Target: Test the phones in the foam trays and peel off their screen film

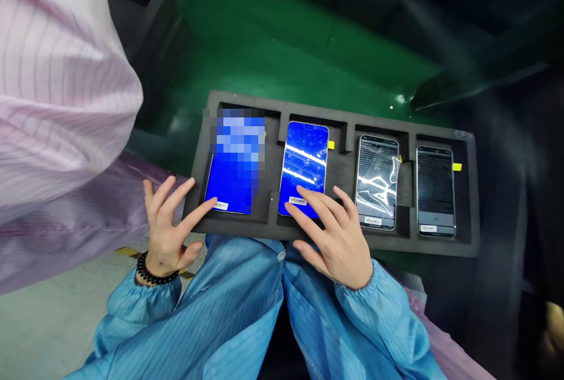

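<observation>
Across my lap lies a dark foam tray (343,239) with several phones in its compartments. The leftmost phone (229,186) has a blue screen, its upper part pixelated. Beside it is a second blue-screened phone (304,160) with a white label near the bottom. Further right are a phone with a glossy, wrinkled reflection (376,183) and a phone with a dark text screen (435,192). My left hand (171,230) is open, its index fingertip at the leftmost phone's lower edge. My right hand (332,233) is open, with fingertips over the lower part of the second phone.
A person in a pink striped garment (61,74) is close on the left. More dark trays (132,10) stand at the upper left. Behind my tray is a green surface (282,57). Part of a blurred hand (554,327) shows at the far right.
</observation>
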`<control>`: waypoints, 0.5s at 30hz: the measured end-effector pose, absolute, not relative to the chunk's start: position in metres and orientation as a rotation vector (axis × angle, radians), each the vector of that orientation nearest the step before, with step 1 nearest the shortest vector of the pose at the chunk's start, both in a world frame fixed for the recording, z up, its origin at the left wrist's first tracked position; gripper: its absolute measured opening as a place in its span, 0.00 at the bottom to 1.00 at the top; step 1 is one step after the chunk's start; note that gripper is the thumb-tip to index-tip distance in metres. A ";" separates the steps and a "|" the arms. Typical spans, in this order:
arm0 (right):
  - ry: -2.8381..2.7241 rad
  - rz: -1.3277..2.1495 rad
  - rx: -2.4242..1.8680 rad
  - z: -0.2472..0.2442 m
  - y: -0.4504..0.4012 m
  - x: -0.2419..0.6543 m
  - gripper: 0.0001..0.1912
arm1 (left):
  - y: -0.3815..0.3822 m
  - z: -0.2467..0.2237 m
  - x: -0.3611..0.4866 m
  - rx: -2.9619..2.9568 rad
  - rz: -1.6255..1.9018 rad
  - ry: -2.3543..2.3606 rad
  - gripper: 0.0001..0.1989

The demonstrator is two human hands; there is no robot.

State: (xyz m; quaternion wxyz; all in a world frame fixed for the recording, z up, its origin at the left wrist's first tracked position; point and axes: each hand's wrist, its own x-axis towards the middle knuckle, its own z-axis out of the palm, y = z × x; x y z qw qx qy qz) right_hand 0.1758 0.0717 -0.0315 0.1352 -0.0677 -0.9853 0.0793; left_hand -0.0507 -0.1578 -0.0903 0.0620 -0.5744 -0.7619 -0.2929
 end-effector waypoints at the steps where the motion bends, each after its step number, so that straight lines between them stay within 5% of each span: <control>1: -2.844 0.234 -0.200 -0.032 0.072 0.176 0.24 | -0.159 -0.090 -0.050 -1.733 -0.916 -2.306 0.30; 15: -2.825 0.250 -0.215 -0.033 0.071 0.176 0.25 | -0.169 -0.098 -0.056 -1.739 -0.925 -2.375 0.35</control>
